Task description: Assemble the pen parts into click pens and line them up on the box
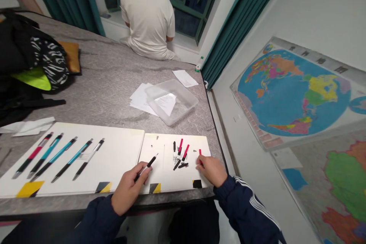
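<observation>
Clear plastic bin (184,113): beyond far edge of white board (174,183). 5 pens (54,157): left of board. Left hand (131,183) pinches black-gripped, fine-tipped pen (151,161) near left edge; right hand (211,169) pinches red piece (200,151) near right edge.

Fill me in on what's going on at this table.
Someone is handling pen parts. The left hand holds a dark pen piece, tip up; the right hand has its fingers on a small red piece, whether gripped or just touched I can't tell. Loose pen parts lie between the hands on a white board. To the left, five pens lie in a row.
</observation>
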Demonstrator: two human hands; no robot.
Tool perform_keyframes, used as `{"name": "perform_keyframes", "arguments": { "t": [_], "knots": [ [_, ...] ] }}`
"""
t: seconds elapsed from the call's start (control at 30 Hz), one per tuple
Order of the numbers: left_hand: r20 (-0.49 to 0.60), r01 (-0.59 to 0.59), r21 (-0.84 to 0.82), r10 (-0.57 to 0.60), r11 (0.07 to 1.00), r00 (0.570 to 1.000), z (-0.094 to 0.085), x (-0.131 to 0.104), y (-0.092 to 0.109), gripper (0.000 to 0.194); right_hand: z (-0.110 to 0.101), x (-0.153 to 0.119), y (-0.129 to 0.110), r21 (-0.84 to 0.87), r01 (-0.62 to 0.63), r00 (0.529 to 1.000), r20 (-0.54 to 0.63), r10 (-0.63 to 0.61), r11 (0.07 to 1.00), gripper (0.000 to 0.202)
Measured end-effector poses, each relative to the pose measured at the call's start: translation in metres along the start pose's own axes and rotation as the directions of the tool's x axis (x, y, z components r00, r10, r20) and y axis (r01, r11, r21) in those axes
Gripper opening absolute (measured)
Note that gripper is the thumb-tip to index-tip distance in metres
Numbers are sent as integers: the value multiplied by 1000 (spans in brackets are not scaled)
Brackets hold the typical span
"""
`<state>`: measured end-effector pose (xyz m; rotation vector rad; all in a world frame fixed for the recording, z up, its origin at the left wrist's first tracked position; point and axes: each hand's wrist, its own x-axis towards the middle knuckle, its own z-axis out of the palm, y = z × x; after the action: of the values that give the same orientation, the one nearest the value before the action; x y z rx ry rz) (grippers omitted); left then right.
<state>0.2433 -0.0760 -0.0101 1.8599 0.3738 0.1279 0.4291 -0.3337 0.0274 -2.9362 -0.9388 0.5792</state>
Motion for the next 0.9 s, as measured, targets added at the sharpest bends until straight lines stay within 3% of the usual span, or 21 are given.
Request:
{"name": "perform_keyframes", "arguments": {
  "t": [0.2, 0.33, 0.43, 0.67, 0.9],
  "knots": [
    [27, 54, -91, -52, 994, 998, 16, 11, -20, 32, -7, 17, 2, -14, 44, 999, 29, -44, 999, 12],
    [35, 51, -88, -48, 995, 998, 14, 11, -28, 32, -9, 22, 5, 242, 118, 992, -74, -103, 963, 15],
    [47, 55, -76, -51, 996, 998, 12, 10, -30, 32, -9, 29, 9, 355, 94, 987, -153, -41, 930, 20],
    [27, 8, -24, -7, 1000, 1000, 12, 11, -25, 29, -9, 50, 11, 139, 31, 988, -154, -9, 990, 12],
    [79, -41, 22, 39, 999, 996, 11, 10, -20, 28, 1, 60, 8, 108, 65, 992, -114, -52, 992, 9]
  ]
}}
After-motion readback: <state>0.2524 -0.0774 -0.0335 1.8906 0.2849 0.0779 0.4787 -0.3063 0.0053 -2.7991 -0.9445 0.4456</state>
